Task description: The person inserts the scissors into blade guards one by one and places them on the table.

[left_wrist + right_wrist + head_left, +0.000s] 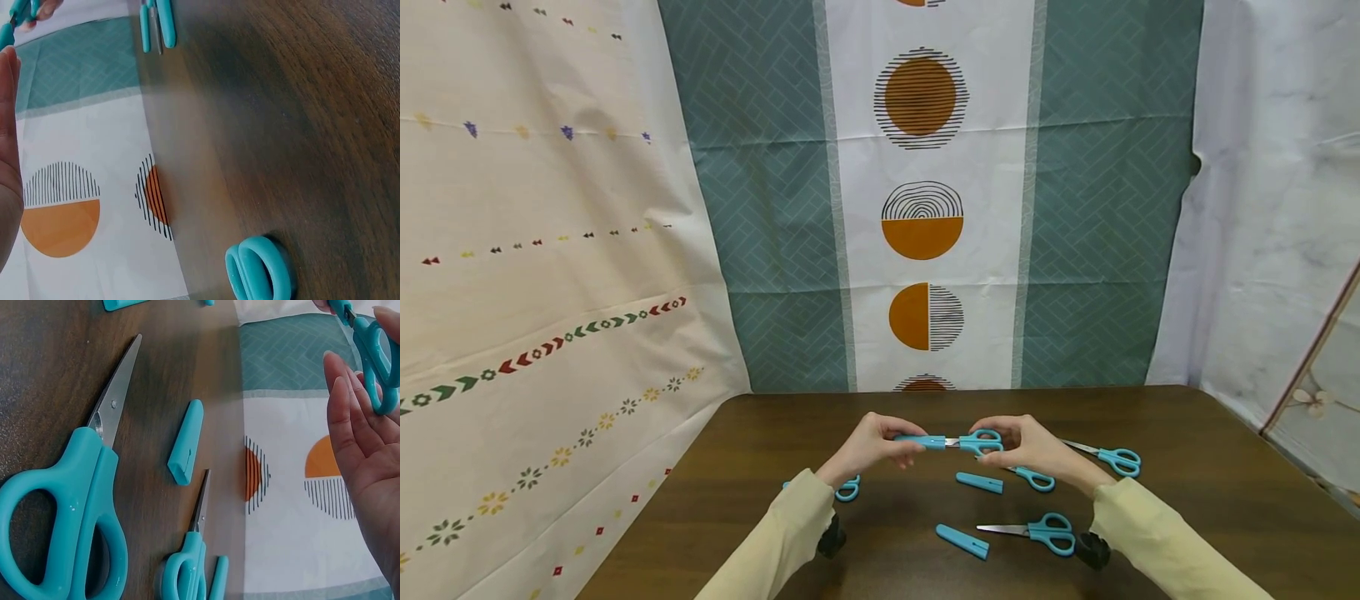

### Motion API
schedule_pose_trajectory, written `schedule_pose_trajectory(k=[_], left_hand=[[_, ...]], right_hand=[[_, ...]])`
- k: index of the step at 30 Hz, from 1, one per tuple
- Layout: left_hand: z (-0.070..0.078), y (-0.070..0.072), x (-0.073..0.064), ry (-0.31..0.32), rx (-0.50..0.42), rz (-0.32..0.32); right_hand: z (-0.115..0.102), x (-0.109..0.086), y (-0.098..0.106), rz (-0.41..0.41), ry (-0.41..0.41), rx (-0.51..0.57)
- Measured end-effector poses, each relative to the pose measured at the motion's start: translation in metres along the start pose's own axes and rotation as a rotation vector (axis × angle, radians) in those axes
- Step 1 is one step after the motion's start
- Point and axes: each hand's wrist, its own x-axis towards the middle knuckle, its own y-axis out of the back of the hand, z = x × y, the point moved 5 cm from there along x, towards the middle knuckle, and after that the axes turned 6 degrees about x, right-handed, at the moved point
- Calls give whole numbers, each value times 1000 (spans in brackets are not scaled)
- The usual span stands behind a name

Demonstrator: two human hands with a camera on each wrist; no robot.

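Above the desk (pixel 1195 533), scissors (pixel 967 444) are held sideways: left hand (pixel 880 439) pinches their cover (pixel 928 442), right hand (pixel 1030 443) pinches the handles (pixel 987 445).

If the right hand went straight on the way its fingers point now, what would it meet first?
Past the scissors it holds, the right hand would probably meet the blue cover over the blade, pinched by the left hand; exact depth is hard to judge.
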Motion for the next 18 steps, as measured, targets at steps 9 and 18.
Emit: schedule_pose_trajectory(k=[9,18], left_hand=[[5,0,1,-17,-21,8],[7,-1,-1,-10,-23,-10]], right_hand=[[9,1,3,16,1,21],[24,0,6,14,41,20]])
